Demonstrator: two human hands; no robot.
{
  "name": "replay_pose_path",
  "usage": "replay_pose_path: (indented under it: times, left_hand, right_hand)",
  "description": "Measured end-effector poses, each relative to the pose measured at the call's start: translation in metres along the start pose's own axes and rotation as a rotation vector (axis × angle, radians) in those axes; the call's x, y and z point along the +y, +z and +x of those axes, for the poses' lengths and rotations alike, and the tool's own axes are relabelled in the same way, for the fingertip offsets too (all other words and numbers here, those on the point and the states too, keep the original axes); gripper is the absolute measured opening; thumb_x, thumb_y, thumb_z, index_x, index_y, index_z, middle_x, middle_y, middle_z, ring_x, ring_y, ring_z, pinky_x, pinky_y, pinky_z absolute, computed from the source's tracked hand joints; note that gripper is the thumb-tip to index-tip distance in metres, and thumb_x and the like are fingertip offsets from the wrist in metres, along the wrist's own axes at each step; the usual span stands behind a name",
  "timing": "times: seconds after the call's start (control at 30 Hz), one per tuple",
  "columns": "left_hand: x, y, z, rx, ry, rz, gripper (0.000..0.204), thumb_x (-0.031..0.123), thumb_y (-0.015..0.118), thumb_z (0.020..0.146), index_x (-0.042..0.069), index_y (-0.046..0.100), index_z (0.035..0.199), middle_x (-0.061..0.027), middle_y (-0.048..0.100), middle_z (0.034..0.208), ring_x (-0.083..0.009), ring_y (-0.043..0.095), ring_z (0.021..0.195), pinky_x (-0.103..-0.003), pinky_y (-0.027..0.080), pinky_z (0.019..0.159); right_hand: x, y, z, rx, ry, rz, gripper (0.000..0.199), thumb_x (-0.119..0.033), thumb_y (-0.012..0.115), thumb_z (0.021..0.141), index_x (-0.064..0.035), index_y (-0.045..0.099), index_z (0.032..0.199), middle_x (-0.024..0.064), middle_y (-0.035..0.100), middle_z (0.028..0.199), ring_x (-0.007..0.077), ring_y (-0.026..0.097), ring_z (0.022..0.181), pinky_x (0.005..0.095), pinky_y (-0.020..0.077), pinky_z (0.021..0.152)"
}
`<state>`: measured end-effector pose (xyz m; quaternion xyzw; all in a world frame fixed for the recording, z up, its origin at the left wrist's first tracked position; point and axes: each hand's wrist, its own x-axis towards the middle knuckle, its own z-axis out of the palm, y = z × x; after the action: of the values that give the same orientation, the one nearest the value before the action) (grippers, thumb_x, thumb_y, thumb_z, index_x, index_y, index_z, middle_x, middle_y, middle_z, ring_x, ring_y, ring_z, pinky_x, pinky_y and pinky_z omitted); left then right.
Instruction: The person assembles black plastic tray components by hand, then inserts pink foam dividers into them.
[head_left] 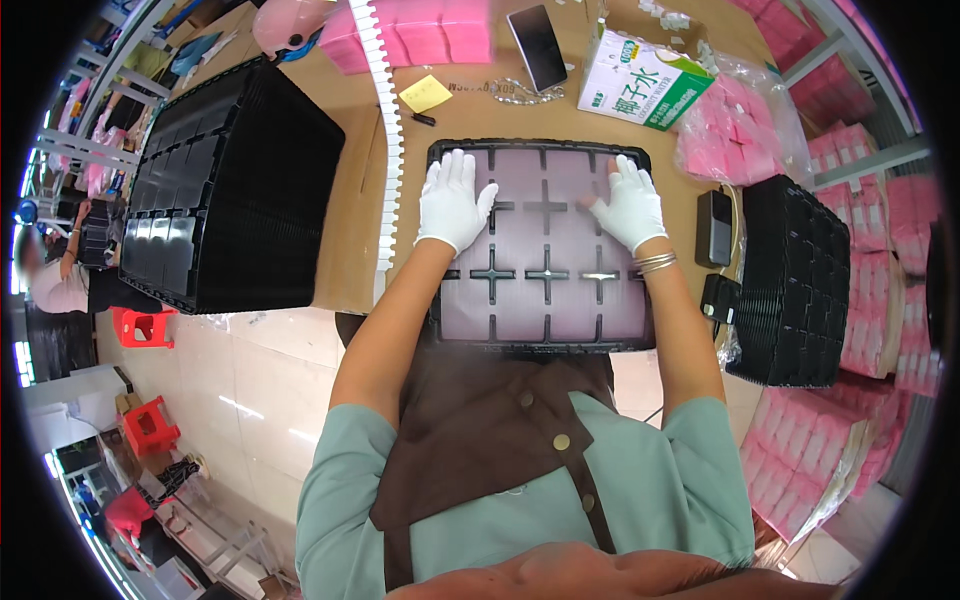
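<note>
A black plastic compartment tray (545,347) lies on the table in front of me, with pale lilac-pink flat pieces (518,312) filling its cells. Black cross-shaped dividers show between them. My left hand (457,203), in a white glove, rests flat over the tray's upper left corner, fingers stretched out and thumb apart. At the upper right side lies my right hand (632,205), also white-gloved, with fingers extended; its thumb looks bare at the tip. Neither hand grips anything. Bangles circle my right wrist.
A tall stack of black trays (250,200) stands left, another stack (800,285) right. A white notched strip (388,150) crosses the table. Behind are a phone (538,48), pink packs (410,35), a green-white carton (640,80) and a yellow note (426,94). A power bank (714,228) lies right.
</note>
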<state>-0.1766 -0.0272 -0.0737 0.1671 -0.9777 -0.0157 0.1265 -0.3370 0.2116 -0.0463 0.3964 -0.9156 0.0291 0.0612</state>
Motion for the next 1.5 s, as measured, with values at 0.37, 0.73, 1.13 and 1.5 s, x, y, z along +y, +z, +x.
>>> replay_pose_path:
  times: [0.37, 0.73, 1.13, 1.5]
  left_hand:
    - [-0.015, -0.075, -0.12, -0.379, 0.599, -0.285, 0.06, 0.042, 0.057, 0.088, 0.005, 0.046, 0.133, -0.013, 0.043, 0.142, -0.03, 0.039, 0.132, -0.044, 0.027, 0.111]
    - [-0.036, -0.096, -0.141, -0.482, 0.588, -0.311, 0.038, 0.028, 0.066, 0.083, 0.01, 0.058, 0.116, -0.0053, 0.058, 0.123, -0.0228, 0.052, 0.12, -0.046, 0.034, 0.108]
    - [-0.03, -0.069, -0.159, 0.035, -0.306, -0.731, 0.018, 0.001, 0.054, 0.089, 0.002, 0.065, 0.103, -0.0154, 0.063, 0.101, -0.0302, 0.061, 0.095, -0.034, 0.048, 0.086]
    - [-0.026, -0.059, -0.22, 0.138, -0.723, -0.902, 0.019, 0.008, 0.054, 0.092, 0.001, 0.065, 0.106, -0.0142, 0.064, 0.105, -0.0274, 0.062, 0.098, -0.035, 0.048, 0.087]
  right_hand:
    - [0.013, -0.032, -0.157, -0.078, -0.244, 0.517, 0.053, -0.045, 0.059, 0.086, -0.005, 0.06, 0.121, 0.0173, 0.061, 0.119, 0.0414, 0.056, 0.11, 0.0446, 0.0452, 0.096]
    - [0.027, -0.046, -0.173, -0.088, -0.327, 0.504, 0.032, -0.011, 0.074, 0.069, -0.0075, 0.068, 0.1, 0.0084, 0.067, 0.106, 0.0246, 0.063, 0.104, 0.0452, 0.0444, 0.1]
    - [-0.158, -0.03, -0.084, -0.017, -0.777, 0.671, 0.007, -0.011, 0.059, 0.07, -0.0107, 0.062, 0.076, 0.0058, 0.056, 0.084, 0.0248, 0.057, 0.085, 0.0386, 0.0463, 0.069]
    - [-0.212, -0.008, -0.058, -0.178, -1.042, 0.276, 0.007, -0.018, 0.06, 0.076, -0.0148, 0.066, 0.073, 0.0012, 0.057, 0.081, 0.0193, 0.058, 0.083, 0.0339, 0.0429, 0.067]
